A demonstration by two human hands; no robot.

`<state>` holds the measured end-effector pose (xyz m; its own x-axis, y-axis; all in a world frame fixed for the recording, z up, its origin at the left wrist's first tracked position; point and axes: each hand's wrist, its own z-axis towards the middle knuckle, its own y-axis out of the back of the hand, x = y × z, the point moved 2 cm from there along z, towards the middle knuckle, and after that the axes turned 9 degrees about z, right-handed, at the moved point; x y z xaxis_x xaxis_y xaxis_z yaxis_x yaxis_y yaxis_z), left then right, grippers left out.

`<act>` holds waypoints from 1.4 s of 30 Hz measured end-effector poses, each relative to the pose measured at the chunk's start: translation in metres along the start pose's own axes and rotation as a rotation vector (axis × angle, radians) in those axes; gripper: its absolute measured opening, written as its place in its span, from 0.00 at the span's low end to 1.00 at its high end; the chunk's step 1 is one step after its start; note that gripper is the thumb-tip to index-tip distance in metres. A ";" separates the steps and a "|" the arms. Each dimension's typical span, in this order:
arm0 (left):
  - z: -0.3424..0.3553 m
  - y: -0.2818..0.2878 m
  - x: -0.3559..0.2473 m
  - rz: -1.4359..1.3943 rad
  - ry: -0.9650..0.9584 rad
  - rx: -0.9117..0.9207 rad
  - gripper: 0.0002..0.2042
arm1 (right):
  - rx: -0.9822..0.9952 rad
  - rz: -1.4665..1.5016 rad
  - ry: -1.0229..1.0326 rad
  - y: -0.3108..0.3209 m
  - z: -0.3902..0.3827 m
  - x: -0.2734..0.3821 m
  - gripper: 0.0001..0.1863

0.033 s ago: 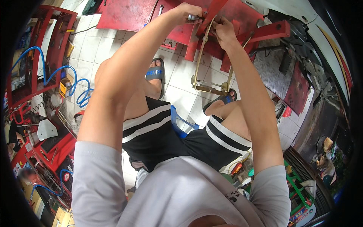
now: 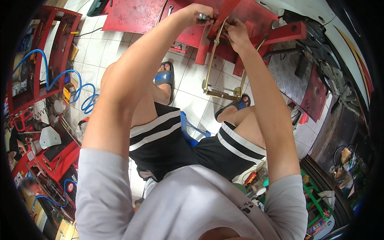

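At the top, my left hand [image 2: 198, 14] is closed round a short silvery metal cylinder [image 2: 204, 17], held against the red post [image 2: 229, 11]. Just right of that post, my right hand [image 2: 237, 31] has its fingers bent and pressed together at the upper end of a brass-coloured U-shaped metal bracket [image 2: 216, 54]. Whatever those fingertips pinch is hidden. The bracket hangs down from there, its crossbar [image 2: 221, 94] low between my feet. A red beam [image 2: 282, 34] runs off to the right of my right hand.
A red platform [image 2: 136, 16] lies behind the hands, with a wrench [image 2: 171, 9] on it. Red shelving [image 2: 40, 86] and a coiled blue hose [image 2: 78, 82] stand left. A treaded metal plate [image 2: 283, 71] and a white vehicle panel [image 2: 320, 12] are right. Tiled floor [image 2: 188, 86] shows below.
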<state>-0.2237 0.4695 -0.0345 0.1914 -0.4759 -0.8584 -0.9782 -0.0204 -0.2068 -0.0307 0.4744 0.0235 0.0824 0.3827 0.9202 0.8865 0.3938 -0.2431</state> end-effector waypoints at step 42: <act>-0.111 -0.060 -0.030 1.214 -0.891 -0.441 0.17 | 0.045 0.103 -0.133 -0.012 -0.073 0.001 0.23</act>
<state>-0.1795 0.3880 0.0559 -0.8686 0.2515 -0.4270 -0.4928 -0.3470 0.7980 -0.0081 0.4093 0.0492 0.1079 0.5286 0.8420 0.8549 0.3829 -0.3500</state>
